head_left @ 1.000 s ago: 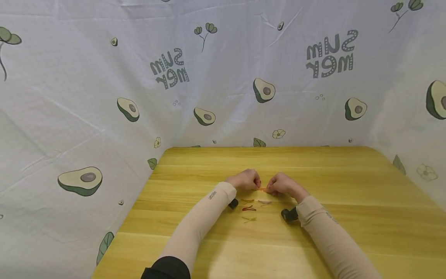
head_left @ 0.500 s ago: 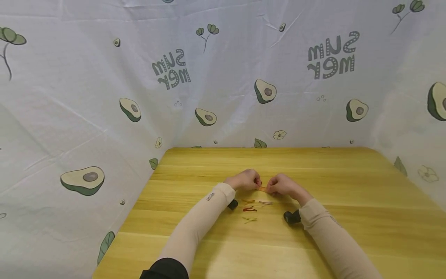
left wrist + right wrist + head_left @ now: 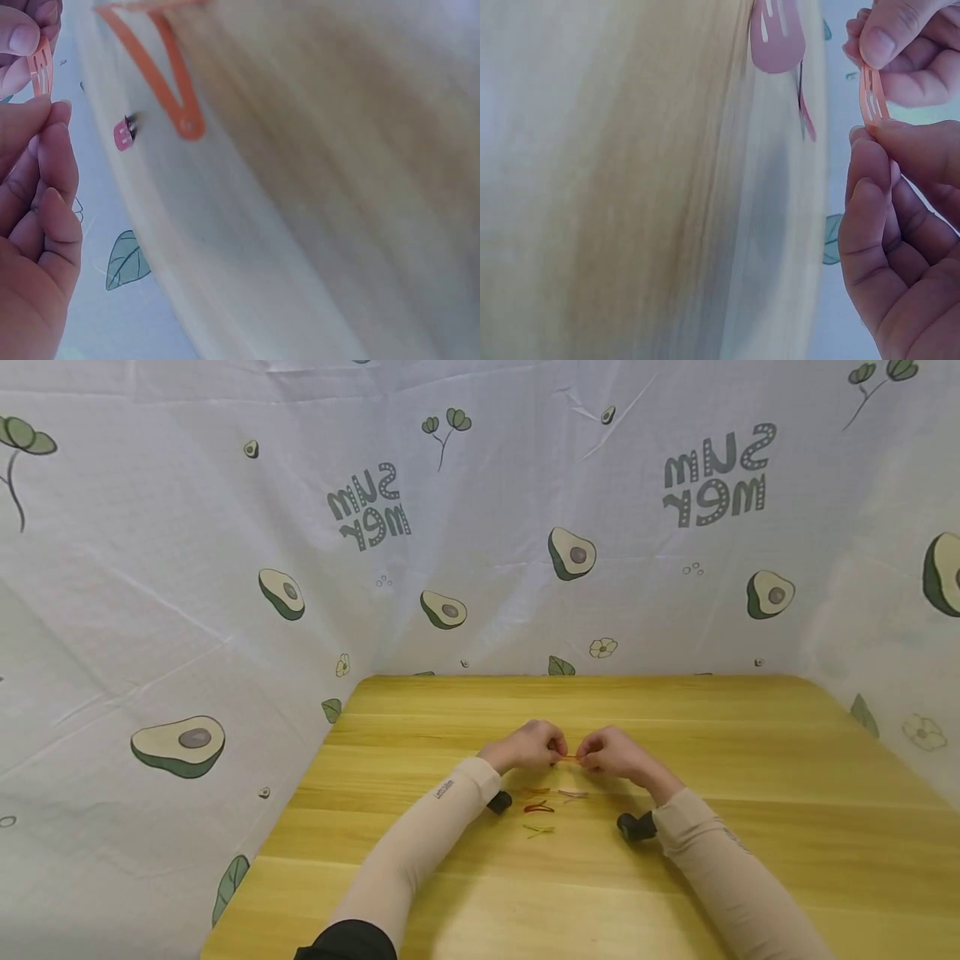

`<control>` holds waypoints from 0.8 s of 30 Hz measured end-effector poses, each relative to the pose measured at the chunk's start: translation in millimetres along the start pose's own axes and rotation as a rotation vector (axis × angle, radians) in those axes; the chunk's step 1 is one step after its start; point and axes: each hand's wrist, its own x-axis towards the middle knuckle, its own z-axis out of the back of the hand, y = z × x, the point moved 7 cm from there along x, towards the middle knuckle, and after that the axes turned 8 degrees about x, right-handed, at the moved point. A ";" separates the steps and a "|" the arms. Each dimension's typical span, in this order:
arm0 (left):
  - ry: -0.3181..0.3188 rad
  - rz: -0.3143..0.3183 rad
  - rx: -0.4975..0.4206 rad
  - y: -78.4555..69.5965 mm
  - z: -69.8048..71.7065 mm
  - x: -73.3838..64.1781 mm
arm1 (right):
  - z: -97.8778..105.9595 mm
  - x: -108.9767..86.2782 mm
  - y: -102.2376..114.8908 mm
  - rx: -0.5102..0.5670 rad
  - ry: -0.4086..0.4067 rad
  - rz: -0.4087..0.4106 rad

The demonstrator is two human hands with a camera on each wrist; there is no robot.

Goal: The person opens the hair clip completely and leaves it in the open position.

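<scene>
The left hand [image 3: 532, 745] and right hand [image 3: 617, 753] each pinch one end of an orange hair clip [image 3: 872, 96], stretched between their fingertips. On the near side of the hands lie an amber clip [image 3: 536, 792], a mauve clip [image 3: 573, 794], a red clip [image 3: 538, 808] and a yellow clip [image 3: 538, 829]. The step seems to be flexing the held clip; next likely calls for even, opposed pressure from both thumbs.
</scene>
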 end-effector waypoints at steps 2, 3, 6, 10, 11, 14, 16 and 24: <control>-0.003 -0.007 -0.004 -1.8 0.5 -1.4 | 0.4 -1.8 2.1 -0.002 0.000 0.009; -0.005 -0.012 -0.005 -2.9 0.7 -2.3 | 0.4 -3.0 3.4 -0.005 0.001 0.016; -0.002 -0.030 -0.007 -7.0 1.1 -5.9 | -0.3 -7.1 6.7 -0.014 0.012 0.036; -0.003 -0.057 -0.005 -11.2 1.4 -10.6 | -2.8 -12.9 10.3 0.000 0.041 0.056; -0.002 -0.062 -0.009 -12.0 1.3 -11.9 | -3.7 -14.1 11.4 0.003 0.050 0.060; -0.008 -0.077 -0.009 -12.8 1.1 -14.9 | -5.6 -16.5 13.2 0.006 0.058 0.066; -0.015 -0.086 -0.016 -13.3 1.0 -17.1 | -6.4 -17.7 14.2 -0.003 0.058 0.077; -0.054 -0.098 -0.015 -12.1 0.1 -22.1 | -8.4 -20.5 14.9 -0.010 0.057 0.098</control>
